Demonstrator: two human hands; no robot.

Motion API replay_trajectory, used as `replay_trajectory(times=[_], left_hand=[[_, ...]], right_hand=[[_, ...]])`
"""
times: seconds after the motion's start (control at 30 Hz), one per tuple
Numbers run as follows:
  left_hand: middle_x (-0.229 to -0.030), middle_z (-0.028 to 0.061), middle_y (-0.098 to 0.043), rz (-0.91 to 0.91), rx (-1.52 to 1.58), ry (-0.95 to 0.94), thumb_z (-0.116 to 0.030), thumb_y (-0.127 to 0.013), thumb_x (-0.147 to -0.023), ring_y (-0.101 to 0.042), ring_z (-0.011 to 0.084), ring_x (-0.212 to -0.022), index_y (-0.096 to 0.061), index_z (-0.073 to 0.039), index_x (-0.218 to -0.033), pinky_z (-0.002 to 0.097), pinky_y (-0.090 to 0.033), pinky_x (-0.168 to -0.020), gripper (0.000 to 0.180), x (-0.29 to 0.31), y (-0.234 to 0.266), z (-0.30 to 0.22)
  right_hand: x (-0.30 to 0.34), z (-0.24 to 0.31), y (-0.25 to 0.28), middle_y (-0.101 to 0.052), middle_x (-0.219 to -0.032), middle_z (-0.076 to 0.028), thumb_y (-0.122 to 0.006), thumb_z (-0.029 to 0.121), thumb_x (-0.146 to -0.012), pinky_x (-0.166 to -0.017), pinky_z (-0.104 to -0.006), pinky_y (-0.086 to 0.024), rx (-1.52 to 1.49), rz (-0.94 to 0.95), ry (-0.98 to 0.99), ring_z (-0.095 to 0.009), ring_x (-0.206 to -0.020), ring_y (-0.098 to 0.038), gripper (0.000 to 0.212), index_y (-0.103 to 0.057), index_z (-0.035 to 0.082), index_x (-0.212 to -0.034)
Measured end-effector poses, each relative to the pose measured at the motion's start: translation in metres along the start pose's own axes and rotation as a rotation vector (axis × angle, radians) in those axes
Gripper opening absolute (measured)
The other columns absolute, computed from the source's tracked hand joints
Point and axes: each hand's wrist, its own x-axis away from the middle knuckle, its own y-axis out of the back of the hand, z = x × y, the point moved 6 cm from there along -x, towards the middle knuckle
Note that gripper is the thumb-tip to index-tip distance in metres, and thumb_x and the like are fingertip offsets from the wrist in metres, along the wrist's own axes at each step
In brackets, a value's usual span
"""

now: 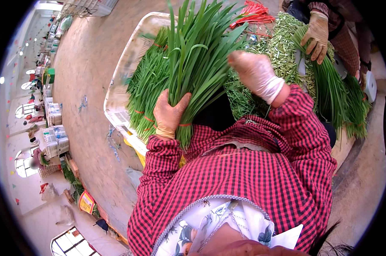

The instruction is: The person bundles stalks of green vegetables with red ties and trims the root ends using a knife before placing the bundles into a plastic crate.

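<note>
My left hand (pixel 170 112), in a thin glove, is closed round the lower part of a large bunch of garlic chives (pixel 197 59). The leaves fan upward and away from me, and a red tie shows round the bunch's lower end near my lap. Just right of the leaves is my gloved right hand (pixel 259 76), raised with its fingers curled together. The fingertips are slightly blurred, so whatever they may pinch cannot be made out. Beside the held bunch, tied bunches of chives (pixel 146 85) lie in a white plastic crate (pixel 112 91).
A heap of cut stem pieces (pixel 282 40) and loose green trimmings (pixel 246 96) lies to the right. Red ties (pixel 257 15) are piled at the far side. At far right, a co-worker's gloved hand (pixel 318 36) rests on more chives (pixel 329 96). Stacked crates (pixel 54 113) line the left.
</note>
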Motion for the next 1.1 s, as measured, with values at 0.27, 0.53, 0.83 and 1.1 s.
replay_trajectory(times=[0.27, 0.53, 0.83, 1.1], left_hand=[[-0.093, 0.0147, -0.07, 0.002, 0.004, -0.006, -0.044, -0.08, -0.074, -0.067, 0.0334, -0.086, -0.068, -0.004, -0.101, 0.041, -0.052, -0.079, 0.05, 0.001, 0.0, -0.005], [-0.101, 0.0146, -0.066, -0.051, -0.24, -0.066, -0.047, -0.08, -0.073, -0.064, 0.0316, -0.094, -0.068, -0.004, -0.105, 0.0412, -0.051, -0.083, 0.055, 0.01, 0.003, -0.025], [-0.142, 0.0211, -0.046, -0.086, -0.446, -0.364, -0.039, -0.081, -0.072, -0.046, 0.0366, -0.13, -0.048, 0.005, -0.136, 0.0438, -0.037, -0.109, 0.084, 0.024, -0.015, -0.051], [-0.144, 0.0214, -0.043, -0.079, -0.512, -0.41, -0.041, -0.082, -0.07, -0.044, 0.0368, -0.132, -0.045, 0.007, -0.137, 0.0446, -0.036, -0.109, 0.09, 0.027, -0.025, -0.052]], right_hand=[[0.021, -0.017, 0.021, -0.064, -0.072, -0.008, -0.073, 0.018, -0.088, -0.059, -0.0307, -0.054, -0.329, 0.103, -0.309, -0.013, -0.058, -0.061, 0.052, -0.057, 0.021, -0.137], [0.009, -0.001, -0.01, -0.067, -0.08, -0.013, -0.065, 0.016, -0.089, -0.064, -0.04, -0.054, -0.107, 0.107, -0.049, -0.034, -0.073, -0.067, 0.01, -0.061, 0.008, -0.093], [0.036, -0.079, 0.058, -0.061, -0.065, -0.008, -0.069, 0.024, -0.092, -0.055, -0.0332, -0.049, -0.132, -0.211, -0.514, -0.016, -0.055, -0.058, 0.02, -0.067, 0.015, -0.11], [-0.012, 0.063, 0.032, -0.065, -0.09, -0.008, -0.073, 0.026, -0.082, -0.066, -0.0376, -0.055, 0.041, -0.135, 0.105, -0.029, -0.083, -0.067, 0.029, -0.068, 0.01, -0.105]])
